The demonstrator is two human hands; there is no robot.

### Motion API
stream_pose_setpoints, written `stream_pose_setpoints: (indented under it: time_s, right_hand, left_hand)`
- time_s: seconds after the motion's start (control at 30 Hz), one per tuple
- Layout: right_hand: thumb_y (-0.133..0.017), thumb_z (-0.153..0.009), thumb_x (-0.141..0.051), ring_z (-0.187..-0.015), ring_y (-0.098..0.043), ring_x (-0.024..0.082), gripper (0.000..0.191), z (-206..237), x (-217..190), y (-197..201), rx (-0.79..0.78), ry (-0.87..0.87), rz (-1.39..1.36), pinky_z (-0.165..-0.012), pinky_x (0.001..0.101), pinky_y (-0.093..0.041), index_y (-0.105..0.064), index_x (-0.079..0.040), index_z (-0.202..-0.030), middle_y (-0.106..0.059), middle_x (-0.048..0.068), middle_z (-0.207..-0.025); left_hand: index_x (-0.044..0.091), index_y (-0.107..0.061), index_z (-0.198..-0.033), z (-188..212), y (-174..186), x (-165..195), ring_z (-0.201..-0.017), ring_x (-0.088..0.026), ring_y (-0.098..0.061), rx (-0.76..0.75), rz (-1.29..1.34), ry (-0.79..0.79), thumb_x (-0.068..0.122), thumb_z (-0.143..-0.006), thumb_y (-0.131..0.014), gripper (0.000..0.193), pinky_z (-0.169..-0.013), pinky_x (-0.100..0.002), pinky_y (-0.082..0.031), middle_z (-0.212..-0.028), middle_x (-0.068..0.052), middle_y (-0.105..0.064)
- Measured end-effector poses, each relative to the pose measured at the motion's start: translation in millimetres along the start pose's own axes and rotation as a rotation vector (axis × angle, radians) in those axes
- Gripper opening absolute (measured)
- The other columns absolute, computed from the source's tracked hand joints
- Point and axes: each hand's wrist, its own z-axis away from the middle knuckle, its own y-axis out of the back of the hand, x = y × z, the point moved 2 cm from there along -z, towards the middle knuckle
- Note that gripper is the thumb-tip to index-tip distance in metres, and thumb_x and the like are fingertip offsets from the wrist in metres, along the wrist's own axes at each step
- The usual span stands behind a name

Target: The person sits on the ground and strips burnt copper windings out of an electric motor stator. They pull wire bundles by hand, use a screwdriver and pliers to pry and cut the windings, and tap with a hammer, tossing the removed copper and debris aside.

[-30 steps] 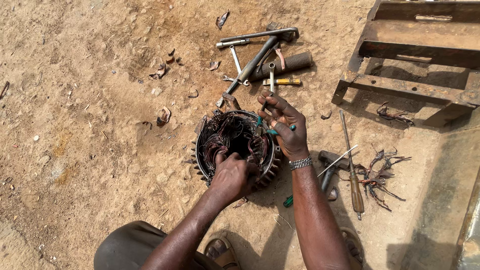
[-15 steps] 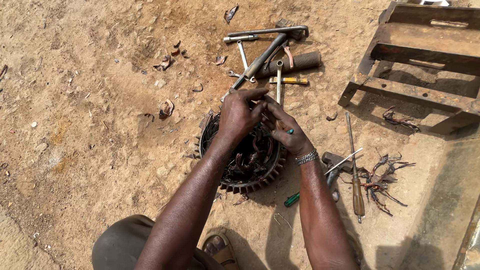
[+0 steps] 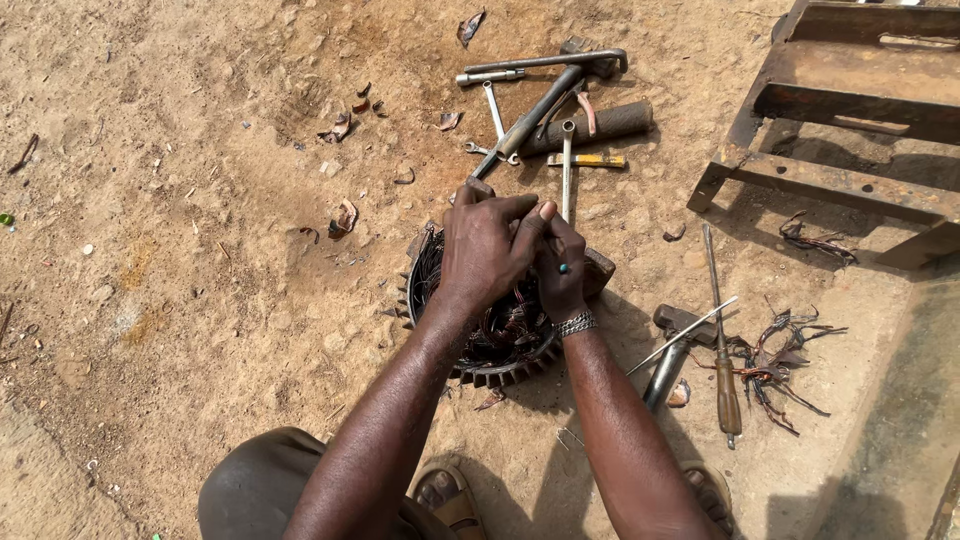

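On sandy ground, your left hand (image 3: 487,250) and right hand (image 3: 558,268), fingers curled, grip the round, dark, copper-wound motor stator (image 3: 500,330).

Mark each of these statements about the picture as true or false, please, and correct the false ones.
1. Both hands are over the round motor stator on the ground. True: the left hand and the right hand meet above it.
2. The right wrist is bare. False: it wears a metal bracelet.
3. The stator stands on a wooden workbench. False: it lies on sandy ground.
4. A screwdriver with a wooden handle lies to the right of the hands. True.
5. The rusty metal frame is in the lower left corner. False: it is in the upper right.
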Motion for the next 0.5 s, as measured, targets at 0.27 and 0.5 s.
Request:
stream_pose_setpoints:
  time_s: [0.27,0.5]
  right_hand:
    - [-0.058,-0.108,-0.052,-0.05,-0.044,0.006,0.053,-36.4,-30.9,36.8,0.539,-0.015,-0.514,-0.043,0.0276,-0.04,-0.043,-0.013,-0.076,-0.041,-0.005,-0.063]
    - [-0.068,-0.107,-0.028,-0.062,-0.048,0.009,0.029,-42.3,-70.4,126.2,0.517,0.035,-0.329,-0.055,0.0284,-0.045,-0.052,-0.012,-0.089,-0.05,-0.002,-0.075]
  left_hand:
    - [0.008,-0.075,-0.117,42.0,6.1,-43.3,-0.075,-0.011,-0.073,-0.01,0.154,0.216,0.03,-0.098,-0.068,0.03,-0.069,-0.028,-0.059,-0.102,-0.011,-0.079]
    - [0.005,-0.069,-0.107,37.9,-87.5,-32.3,-0.052,-0.009,-0.048,-0.799,-0.631,0.217,0.024,-0.102,-0.054,0.024,-0.042,-0.029,-0.046,-0.07,-0.001,-0.059]
